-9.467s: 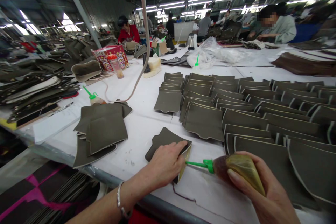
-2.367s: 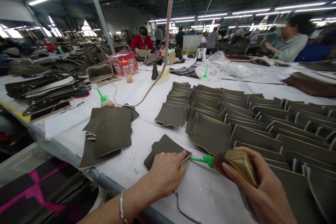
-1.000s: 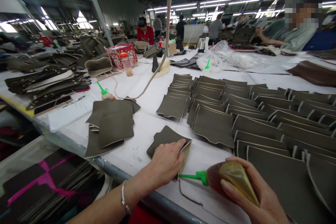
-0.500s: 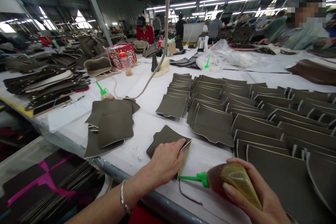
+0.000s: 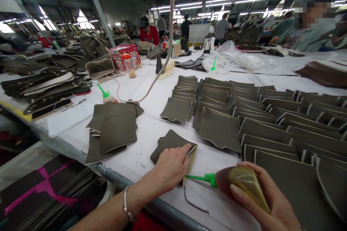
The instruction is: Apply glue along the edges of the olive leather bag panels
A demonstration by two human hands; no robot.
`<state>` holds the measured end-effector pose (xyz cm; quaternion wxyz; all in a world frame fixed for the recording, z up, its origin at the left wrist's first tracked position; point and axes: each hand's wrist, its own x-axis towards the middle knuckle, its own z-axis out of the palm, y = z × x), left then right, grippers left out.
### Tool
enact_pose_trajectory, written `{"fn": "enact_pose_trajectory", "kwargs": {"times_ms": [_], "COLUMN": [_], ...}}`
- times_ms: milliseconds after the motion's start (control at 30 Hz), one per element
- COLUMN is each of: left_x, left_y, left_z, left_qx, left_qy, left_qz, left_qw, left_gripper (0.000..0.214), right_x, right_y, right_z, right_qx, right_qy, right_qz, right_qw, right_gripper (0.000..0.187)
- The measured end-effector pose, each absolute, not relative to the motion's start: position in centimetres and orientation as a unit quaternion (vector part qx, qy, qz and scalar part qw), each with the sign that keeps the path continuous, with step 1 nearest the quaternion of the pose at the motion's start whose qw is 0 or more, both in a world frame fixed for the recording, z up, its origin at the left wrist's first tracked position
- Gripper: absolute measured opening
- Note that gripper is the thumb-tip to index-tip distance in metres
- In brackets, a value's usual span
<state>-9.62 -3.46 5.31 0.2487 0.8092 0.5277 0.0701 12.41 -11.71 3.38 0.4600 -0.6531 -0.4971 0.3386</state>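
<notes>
A dark olive leather-like piece [image 5: 173,140] lies near the table's front edge. My left hand [image 5: 173,164] grips it, index finger stretched over its top, the other fingers curled. Its right edge is raised and shows a pale yellowish underside; my thumb is mostly hidden. In my right hand [image 5: 271,191] is a squeeze bottle [image 5: 241,184] of amber-brown liquid, tilted sideways, fingers wrapped around it. The bottle's green nozzle [image 5: 199,177] points left, and its tip is at the yellowish edge, close to my left hand.
Rows of overlapping olive pieces [image 5: 221,128] cover the right side. A loose pile of pieces [image 5: 118,126] lies left, in front of another green-nozzled bottle [image 5: 107,95]. A hose [image 5: 166,57] hangs over the table. Other people, including one in red [image 5: 150,34], are farther back.
The bottle's nozzle tip has moved slightly up and away along the piece's raised edge. My left hand stays almost still on the piece.
</notes>
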Motion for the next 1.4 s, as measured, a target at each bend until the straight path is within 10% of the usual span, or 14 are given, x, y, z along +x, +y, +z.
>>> {"fn": "enact_pose_trajectory", "kwargs": {"times_ms": [1400], "left_x": [-9.5], "left_y": [-3.1], "left_z": [5.5], "left_qx": [0.793], "left_qy": [0.537], "left_qz": [0.071], "left_qw": [0.280], "left_gripper": [0.051], "right_x": [15.9], "right_y": [-8.5], "right_z": [2.2], "right_qx": [-0.642], "right_qy": [-0.546], "right_qz": [0.277], "right_qw": [0.462], "right_gripper": [0.056]}}
